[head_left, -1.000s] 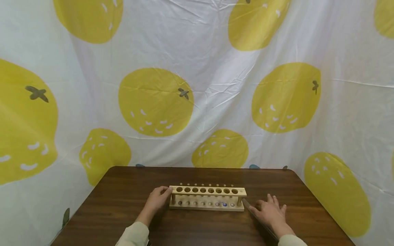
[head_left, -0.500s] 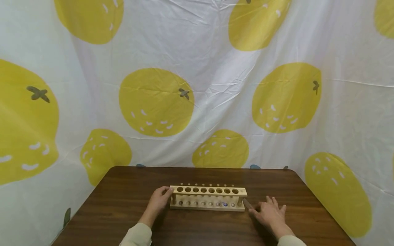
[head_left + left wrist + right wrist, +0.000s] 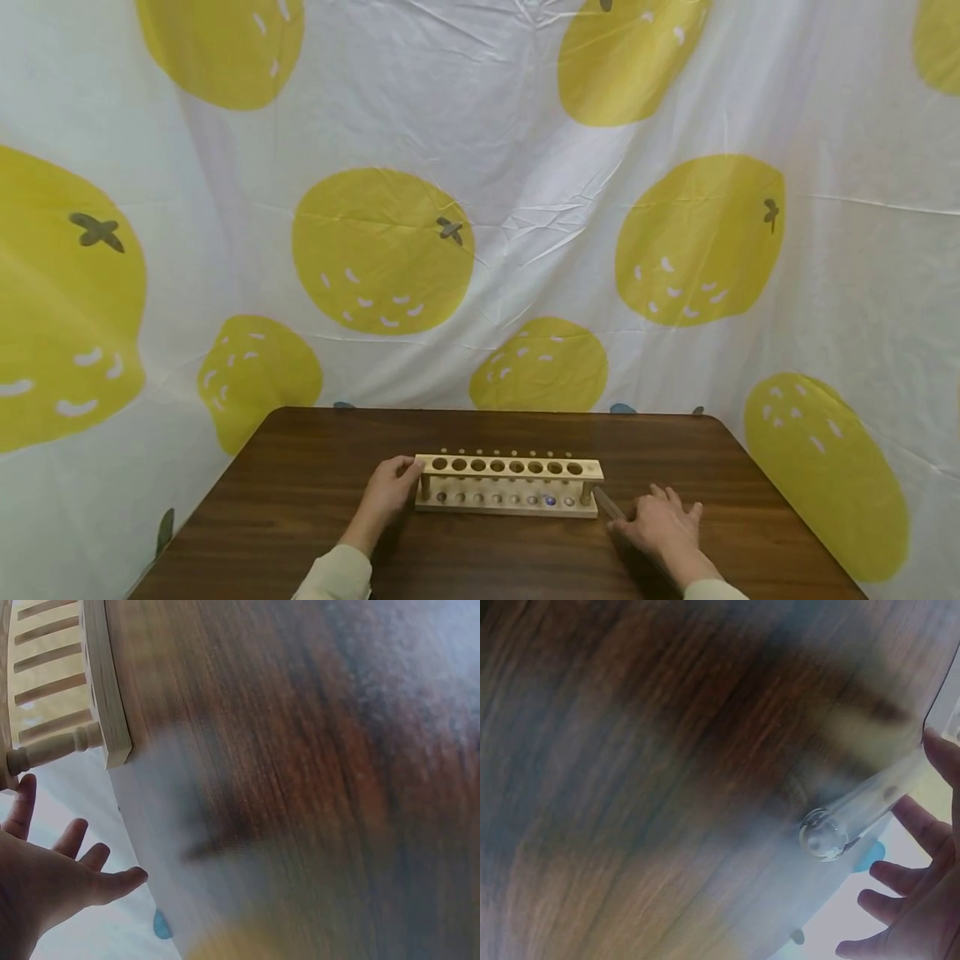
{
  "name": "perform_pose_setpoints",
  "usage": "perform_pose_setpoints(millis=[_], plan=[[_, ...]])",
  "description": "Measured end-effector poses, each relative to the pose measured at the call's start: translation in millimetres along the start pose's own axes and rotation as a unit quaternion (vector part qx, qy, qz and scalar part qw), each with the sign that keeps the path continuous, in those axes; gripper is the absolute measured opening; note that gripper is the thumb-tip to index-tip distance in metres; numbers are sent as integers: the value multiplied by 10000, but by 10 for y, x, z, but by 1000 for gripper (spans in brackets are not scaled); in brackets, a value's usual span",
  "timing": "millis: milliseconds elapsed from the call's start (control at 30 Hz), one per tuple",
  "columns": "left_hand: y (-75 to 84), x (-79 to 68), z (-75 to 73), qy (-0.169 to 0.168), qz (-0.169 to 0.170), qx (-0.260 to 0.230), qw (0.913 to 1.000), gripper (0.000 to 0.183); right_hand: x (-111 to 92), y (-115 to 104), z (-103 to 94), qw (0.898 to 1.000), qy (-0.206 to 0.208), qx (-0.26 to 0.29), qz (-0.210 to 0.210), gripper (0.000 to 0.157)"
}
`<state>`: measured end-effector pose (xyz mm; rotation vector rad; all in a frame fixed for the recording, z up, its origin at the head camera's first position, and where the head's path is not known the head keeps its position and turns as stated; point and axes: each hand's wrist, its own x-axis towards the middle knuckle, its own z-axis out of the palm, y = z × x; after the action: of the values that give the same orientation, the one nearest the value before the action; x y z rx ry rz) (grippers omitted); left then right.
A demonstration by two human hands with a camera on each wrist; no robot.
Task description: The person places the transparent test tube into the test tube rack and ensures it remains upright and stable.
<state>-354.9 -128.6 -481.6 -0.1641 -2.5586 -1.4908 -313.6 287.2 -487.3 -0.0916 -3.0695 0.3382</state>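
A pale wooden test tube rack (image 3: 507,468) stands upright on the brown table, one row of holes along its top board. My left hand (image 3: 392,486) grips the left end of that board. In the left wrist view, a fingertip (image 3: 27,781) meets the rack's end (image 3: 114,742) while the other fingers are spread; the thumb is out of that view. Beyond the rack's right end, my right hand (image 3: 663,523) pinches a clear glass test tube (image 3: 859,808) between thumb and forefinger, held slanted, other fingers spread. In the head view the tube (image 3: 609,505) looks dark and thin.
The dark wood-grain table (image 3: 315,467) has rounded far corners. Behind it hangs a white cloth (image 3: 525,250) printed with yellow lemons. A row of small pegs (image 3: 513,453) shows just behind the rack's top board. One bluish-purple spot (image 3: 550,501) shows at the rack's base.
My right hand has drawn slightly back toward the near side, leaving a little more of the test tube showing beside the rack. My left hand stays at the rack's left end.
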Motion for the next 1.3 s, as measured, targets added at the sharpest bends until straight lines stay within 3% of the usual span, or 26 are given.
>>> perform_pose_setpoints(millis=[267, 467, 667, 900, 1300], plan=[[-16, 9, 12, 53, 99, 23, 9999, 40, -10, -4, 11, 9998, 47, -141, 105, 37], [-14, 22, 6, 65, 232, -113, 9996, 38, -13, -16, 18, 9994, 312, -171, 31, 29], [-7, 16, 6, 28, 96, -83, 9999, 37, -27, -5, -24, 9993, 365, -122, 40, 25], [-13, -3, 5, 80, 46, -67, 9999, 39, -35, 10, -96, 9965, 722, 389, 179, 19], [-18, -13, 0, 80, 90, -72, 9999, 41, 3, 0, -230, 9815, 1262, 1366, 465, 35]])
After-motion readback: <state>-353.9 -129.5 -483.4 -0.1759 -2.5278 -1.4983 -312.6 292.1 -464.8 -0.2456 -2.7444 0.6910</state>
